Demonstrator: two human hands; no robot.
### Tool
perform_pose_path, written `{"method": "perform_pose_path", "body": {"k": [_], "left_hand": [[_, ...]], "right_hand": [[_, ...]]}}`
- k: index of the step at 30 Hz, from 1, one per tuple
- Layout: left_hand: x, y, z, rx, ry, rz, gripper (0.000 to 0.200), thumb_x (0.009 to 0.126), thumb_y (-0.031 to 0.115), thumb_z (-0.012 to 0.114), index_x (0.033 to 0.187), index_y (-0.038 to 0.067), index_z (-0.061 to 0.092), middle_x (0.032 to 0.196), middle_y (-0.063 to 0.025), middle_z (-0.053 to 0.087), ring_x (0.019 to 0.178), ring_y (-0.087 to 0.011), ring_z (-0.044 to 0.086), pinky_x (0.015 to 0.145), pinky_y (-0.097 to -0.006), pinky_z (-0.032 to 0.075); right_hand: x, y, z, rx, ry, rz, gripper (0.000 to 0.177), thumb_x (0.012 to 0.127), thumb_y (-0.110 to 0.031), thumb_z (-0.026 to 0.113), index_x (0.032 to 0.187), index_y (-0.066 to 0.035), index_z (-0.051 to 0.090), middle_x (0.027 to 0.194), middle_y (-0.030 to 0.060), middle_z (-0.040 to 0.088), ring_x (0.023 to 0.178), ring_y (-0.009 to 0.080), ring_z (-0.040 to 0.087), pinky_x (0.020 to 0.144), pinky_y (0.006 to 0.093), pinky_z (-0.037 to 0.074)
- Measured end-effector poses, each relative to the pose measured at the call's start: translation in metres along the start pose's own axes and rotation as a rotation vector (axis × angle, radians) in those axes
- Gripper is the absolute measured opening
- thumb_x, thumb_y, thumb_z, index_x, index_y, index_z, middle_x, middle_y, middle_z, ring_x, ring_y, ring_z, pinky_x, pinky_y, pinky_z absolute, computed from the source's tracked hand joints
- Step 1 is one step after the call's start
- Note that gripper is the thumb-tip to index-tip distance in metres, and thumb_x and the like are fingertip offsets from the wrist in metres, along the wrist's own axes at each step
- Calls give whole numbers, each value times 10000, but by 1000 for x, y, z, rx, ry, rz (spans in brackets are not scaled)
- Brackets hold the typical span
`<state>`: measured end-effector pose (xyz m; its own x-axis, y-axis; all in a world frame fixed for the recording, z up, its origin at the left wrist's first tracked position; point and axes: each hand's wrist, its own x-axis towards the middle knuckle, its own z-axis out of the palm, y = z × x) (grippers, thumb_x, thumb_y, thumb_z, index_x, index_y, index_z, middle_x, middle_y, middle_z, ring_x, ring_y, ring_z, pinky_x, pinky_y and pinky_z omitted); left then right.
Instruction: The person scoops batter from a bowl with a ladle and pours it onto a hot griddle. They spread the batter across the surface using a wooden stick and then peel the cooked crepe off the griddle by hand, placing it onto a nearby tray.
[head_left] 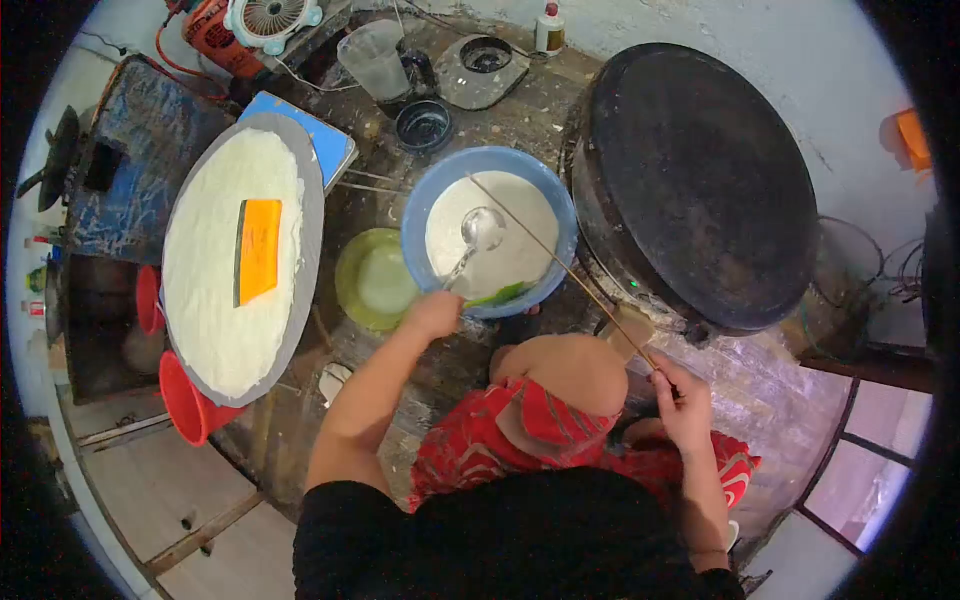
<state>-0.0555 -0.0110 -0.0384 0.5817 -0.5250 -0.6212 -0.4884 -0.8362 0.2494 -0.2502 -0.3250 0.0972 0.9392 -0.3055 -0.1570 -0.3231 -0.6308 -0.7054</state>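
Observation:
A blue basin [413,232] holds white batter, and a metal ladle [482,228] rests its bowl in it. My left hand [435,315] is closed round the ladle's handle at the basin's near edge. Close beside it, a green object [500,296] lies inside the basin against the wall. My right hand [681,398] pinches the near end of a long thin stick [590,290], which slants across the basin with its far end over the batter.
A round black griddle [705,185] stands right of the basin. On the left, a grey round board [310,215] bears a white sheet and an orange scraper [258,252]. A yellow-green bowl [350,275], clear jug [372,62] and red bucket [188,400] are also around.

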Motion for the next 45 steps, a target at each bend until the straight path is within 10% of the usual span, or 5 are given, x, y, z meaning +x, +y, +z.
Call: {"method": "perform_pose_path", "body": {"k": [9,25,27,34,45], "left_hand": [[-58,-40,36,-1850,469,-229,138,828,108,451,814,-4,532,564,-50,495,371,-131,413,353,-242,333],[-20,-115,134,-964,885,-657,327,786,308,530,933,16,551,848,-117,586,779,-148,558,646,-293,459],[-31,-72,76,-1487,385,-552,321,817,312,487,926,18,557,796,-108,592,861,-194,550,827,-322,396],[13,-24,44,-2238,-250,-119,330,853,309,421,917,8,540,768,-138,586,617,-265,557,615,-387,485],[-22,45,1,-1302,351,-365,163,850,166,413,910,48,508,622,-110,514,405,-186,447,382,-316,377]], "right_hand": [[0,-1,-2,-3,-10,-15,214,771,-89,562,978,-49,598,810,144,614,693,234,605,630,282,461],[-1,-3,-2,-53,14,-64,196,775,-111,558,958,-59,604,766,165,600,647,277,592,576,321,454],[-1,-3,-3,-57,25,-77,198,776,-114,558,961,-60,602,750,166,597,634,274,590,562,319,452],[0,-9,-7,-60,25,-124,195,775,-116,561,959,-64,598,727,157,585,599,273,575,533,316,444],[-6,-3,-18,18,56,-90,212,739,-93,599,948,-52,597,735,159,581,626,289,568,563,343,446]]}}
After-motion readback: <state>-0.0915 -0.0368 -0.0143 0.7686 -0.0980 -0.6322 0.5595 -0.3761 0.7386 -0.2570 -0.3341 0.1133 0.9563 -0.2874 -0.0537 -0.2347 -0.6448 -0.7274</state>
